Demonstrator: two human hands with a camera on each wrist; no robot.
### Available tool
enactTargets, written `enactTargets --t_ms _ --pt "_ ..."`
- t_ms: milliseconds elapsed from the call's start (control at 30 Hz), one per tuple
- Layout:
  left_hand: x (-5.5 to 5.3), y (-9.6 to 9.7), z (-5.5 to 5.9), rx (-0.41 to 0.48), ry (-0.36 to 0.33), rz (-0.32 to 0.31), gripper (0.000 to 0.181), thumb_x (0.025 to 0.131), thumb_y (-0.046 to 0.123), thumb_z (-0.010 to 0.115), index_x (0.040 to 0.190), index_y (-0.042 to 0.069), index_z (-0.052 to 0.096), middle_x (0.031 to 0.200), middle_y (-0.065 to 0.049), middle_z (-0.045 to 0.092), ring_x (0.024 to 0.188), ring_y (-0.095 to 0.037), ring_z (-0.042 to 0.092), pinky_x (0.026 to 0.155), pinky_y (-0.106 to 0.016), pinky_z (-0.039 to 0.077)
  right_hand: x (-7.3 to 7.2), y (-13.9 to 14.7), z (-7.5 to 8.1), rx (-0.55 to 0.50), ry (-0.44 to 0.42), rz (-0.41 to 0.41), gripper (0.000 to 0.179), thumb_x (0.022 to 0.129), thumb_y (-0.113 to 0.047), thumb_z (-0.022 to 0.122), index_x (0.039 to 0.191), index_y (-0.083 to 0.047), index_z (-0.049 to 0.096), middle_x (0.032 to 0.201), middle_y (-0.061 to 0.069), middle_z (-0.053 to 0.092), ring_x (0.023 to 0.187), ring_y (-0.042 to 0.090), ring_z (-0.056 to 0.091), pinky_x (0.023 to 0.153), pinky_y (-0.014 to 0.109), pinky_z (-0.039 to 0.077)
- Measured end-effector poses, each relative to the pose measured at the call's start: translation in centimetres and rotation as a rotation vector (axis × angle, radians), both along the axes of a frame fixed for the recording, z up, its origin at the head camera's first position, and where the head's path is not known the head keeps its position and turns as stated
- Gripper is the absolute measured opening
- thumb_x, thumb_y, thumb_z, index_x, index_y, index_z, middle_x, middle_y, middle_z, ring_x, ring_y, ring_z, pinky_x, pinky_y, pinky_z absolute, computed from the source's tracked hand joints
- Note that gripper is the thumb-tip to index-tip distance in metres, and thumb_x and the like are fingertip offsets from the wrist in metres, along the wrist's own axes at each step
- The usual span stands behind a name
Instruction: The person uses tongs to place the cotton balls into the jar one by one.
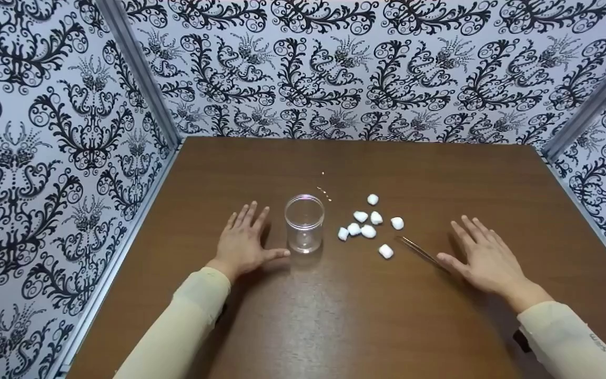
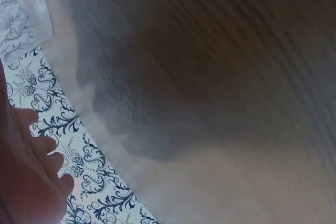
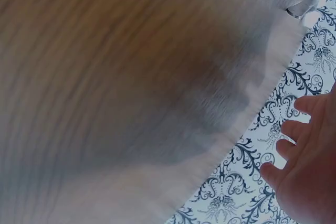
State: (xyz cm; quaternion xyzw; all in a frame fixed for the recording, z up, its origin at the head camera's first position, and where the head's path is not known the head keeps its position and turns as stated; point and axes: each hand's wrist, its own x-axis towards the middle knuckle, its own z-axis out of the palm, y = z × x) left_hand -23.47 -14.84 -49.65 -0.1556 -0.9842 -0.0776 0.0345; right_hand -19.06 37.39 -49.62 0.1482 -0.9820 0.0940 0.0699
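A clear, open-topped jar [image 1: 304, 231] stands upright near the middle of the table. Just left of it is my left hand [image 1: 241, 243], fingers straight and spread, with the thumb pointing at the jar's base. Several white cotton balls [image 1: 368, 231] lie loosely grouped to the right of the jar. Slim metal tweezers [image 1: 418, 249] rest beyond them, one end close by the thumb of my right hand [image 1: 487, 259]. That hand is also spread, with nothing in its grasp. Each wrist view shows only part of its hand, the left [image 2: 31, 177] and the right [image 3: 310, 166], at the edge.
A few tiny pale flecks [image 1: 324, 192] lie on the brown table [image 1: 429, 168] behind the jar. Walls with a black-and-white scroll pattern [image 1: 334, 68] rise at the back and both sides, joined by grey metal posts [image 1: 142, 68].
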Motion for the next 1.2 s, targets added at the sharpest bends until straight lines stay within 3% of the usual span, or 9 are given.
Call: enactTargets --t_ms 233,500,733,933,1200 --pt "0.2 1.9 -0.4 0.053 -0.069 -0.037 0.121 0.07 0.095 0.04 0.16 0.015 0.024 0.164 -0.015 0.016 0.15 -0.03 0.014 0.119 -0.045 0.01 -0.1 0.0 0.3 0.006 -0.002 0.006 0.089 0.094 -0.065 0.053 0.152 0.0 0.037 0.157 0.026 0.029 0.145 0.045 0.021 0.113 0.062 0.015" --pt "0.1 4.2 -0.8 0.366 -0.194 -0.017 0.114 0.071 0.08 0.067 0.156 0.012 0.033 0.161 -0.014 0.026 0.149 -0.03 0.018 0.116 -0.051 0.019 -0.4 -0.9 1.0 0.028 -0.032 0.015 0.089 0.093 -0.067 0.052 0.152 -0.001 0.037 0.156 0.024 0.03 0.144 0.045 0.024 0.11 0.064 0.021" --pt "-0.2 5.2 -1.1 0.513 -0.225 0.047 0.11 0.072 0.065 0.079 0.153 0.004 0.037 0.155 -0.018 0.036 0.147 -0.034 0.022 0.116 -0.051 0.02 -1.0 -2.2 1.8 0.065 0.008 0.065 0.078 0.096 -0.062 0.053 0.147 -0.003 0.047 0.146 0.021 0.046 0.132 0.044 0.042 0.1 0.063 0.037" --pt "-0.4 5.0 -1.6 0.544 -0.205 0.078 0.102 0.074 0.062 0.08 0.149 0.003 0.044 0.151 -0.017 0.043 0.145 -0.036 0.026 0.115 -0.051 0.022 -1.3 -3.7 2.2 0.131 0.019 0.118 0.056 0.094 -0.048 0.065 0.132 -0.007 0.063 0.126 0.016 0.062 0.113 0.039 0.059 0.077 0.058 0.051" --pt "-0.3 5.3 -1.8 0.543 -0.172 0.057 0.085 0.076 0.056 0.081 0.139 0.005 0.056 0.148 -0.016 0.047 0.142 -0.037 0.032 0.114 -0.053 0.025 -1.7 -4.6 1.9 0.151 0.051 0.178 0.037 0.09 -0.038 0.073 0.115 -0.011 0.071 0.109 0.007 0.068 0.097 0.031 0.067 0.07 0.052 0.054"
